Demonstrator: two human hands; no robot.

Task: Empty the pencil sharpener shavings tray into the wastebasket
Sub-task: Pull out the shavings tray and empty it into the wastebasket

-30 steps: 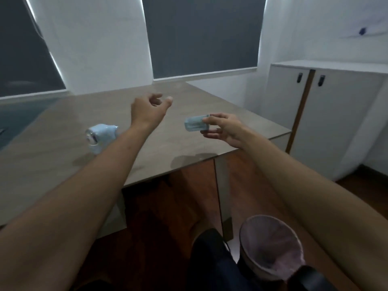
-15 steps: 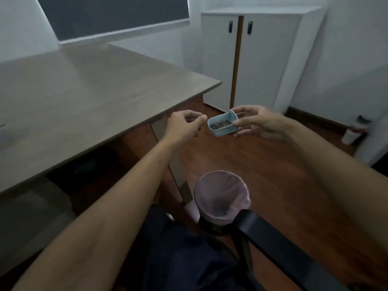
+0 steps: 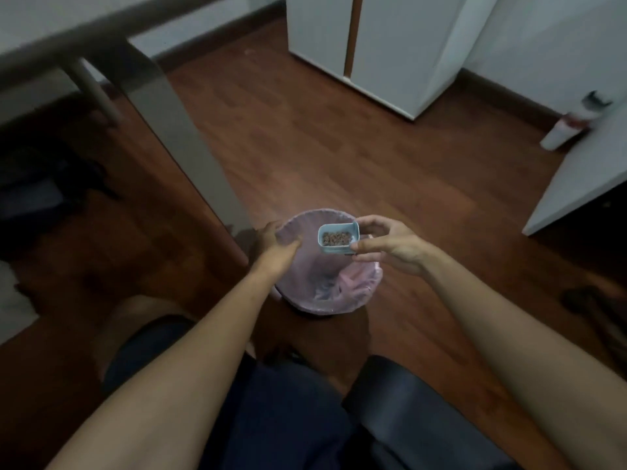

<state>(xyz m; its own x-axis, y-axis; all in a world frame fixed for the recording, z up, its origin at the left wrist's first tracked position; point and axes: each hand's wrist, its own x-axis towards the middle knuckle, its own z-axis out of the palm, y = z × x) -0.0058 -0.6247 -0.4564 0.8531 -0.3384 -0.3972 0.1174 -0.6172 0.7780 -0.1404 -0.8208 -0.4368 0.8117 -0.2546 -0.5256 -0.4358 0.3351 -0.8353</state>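
A small light-blue shavings tray point(image 3: 337, 239) with brown shavings inside is pinched between the thumb and fingers of my right hand point(image 3: 390, 244). It is held level, open side up, over the mouth of the wastebasket point(image 3: 359, 290). The wastebasket stands on the floor and is lined with a pink bag. My left hand point(image 3: 274, 247) grips the basket's left rim, fingers curled over the edge. The pencil sharpener itself is out of view.
A grey table leg point(image 3: 176, 130) runs down to the floor just left of the basket. A white cabinet point(image 3: 373, 45) stands at the back, another white unit point(image 3: 583, 184) at the right. A black chair armrest point(image 3: 407, 401) lies below my right arm.
My view has dropped from the tabletop to the floor. Both hands went down: the right carried the tray over the wastebasket, and the left took hold of the basket's rim.
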